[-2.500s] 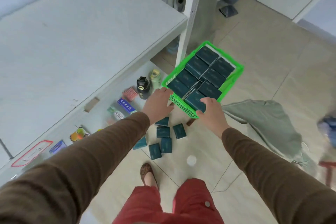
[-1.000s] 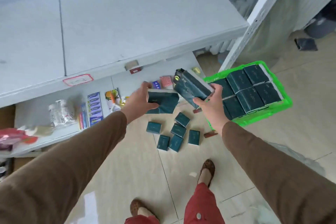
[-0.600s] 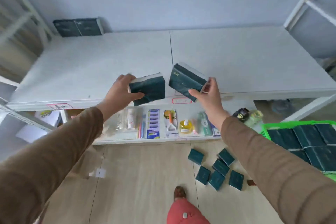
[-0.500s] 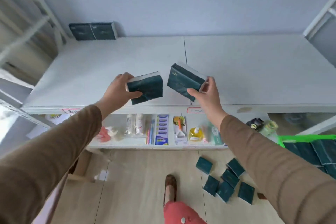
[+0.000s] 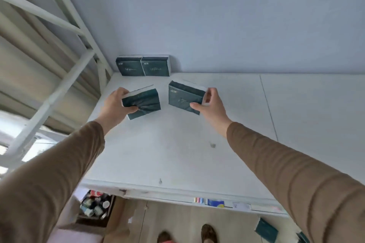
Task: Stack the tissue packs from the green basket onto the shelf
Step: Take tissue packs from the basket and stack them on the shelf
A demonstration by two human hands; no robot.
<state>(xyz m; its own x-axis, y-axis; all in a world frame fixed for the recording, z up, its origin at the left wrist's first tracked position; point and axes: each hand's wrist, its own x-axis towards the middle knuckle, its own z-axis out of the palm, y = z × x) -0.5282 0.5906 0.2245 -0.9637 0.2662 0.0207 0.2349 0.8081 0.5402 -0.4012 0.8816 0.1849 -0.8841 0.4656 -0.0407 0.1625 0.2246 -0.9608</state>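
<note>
My left hand is clamped on a dark green plastic-wrapped tissue pack, thumb across its face, held above the flat white shelf board. At twelve o'clock from it, two matching dark green packs stand side by side, touching, against the pale blue wall at the shelf's back. At three o'clock, apart from the first pack, my right hand grips a second dark green tissue pack, tilted, above the shelf.
</note>
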